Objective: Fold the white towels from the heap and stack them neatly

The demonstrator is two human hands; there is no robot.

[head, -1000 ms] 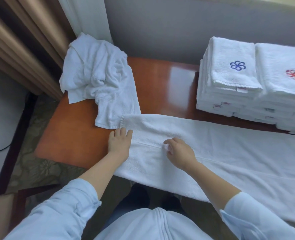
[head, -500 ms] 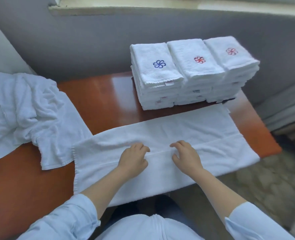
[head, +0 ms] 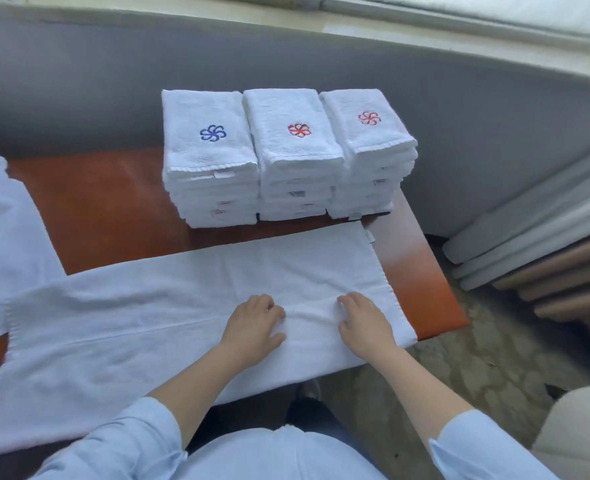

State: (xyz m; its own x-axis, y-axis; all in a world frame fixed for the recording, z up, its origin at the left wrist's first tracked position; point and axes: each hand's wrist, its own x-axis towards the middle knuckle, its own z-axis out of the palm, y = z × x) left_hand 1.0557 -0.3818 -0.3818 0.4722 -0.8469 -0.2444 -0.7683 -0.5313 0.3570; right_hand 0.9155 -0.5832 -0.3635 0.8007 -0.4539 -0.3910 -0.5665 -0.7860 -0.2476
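Observation:
A long white towel [head: 148, 317], folded lengthwise, lies across the near side of the brown table [head: 113, 209] and hangs over its front edge. My left hand [head: 253, 327] and my right hand [head: 364, 322] both rest on the towel's right part, fingers loosely bent along the fold line, a palm's width apart. Behind them stand three stacks of folded white towels [head: 286, 157]: the left one shows a blue flower emblem, the other two red ones. The heap of unfolded towels [head: 6, 244] lies at the left edge, partly out of view.
A grey wall [head: 459, 133] and a window sill run behind the table. Rolled grey and beige curtains [head: 546, 251] lean at the right. The table's right end [head: 435, 285] is bare, with patterned floor beyond it.
Both hands have slid rightward along the towel's fold toward its right end. The view has swung right, so the heap is nearly out of frame.

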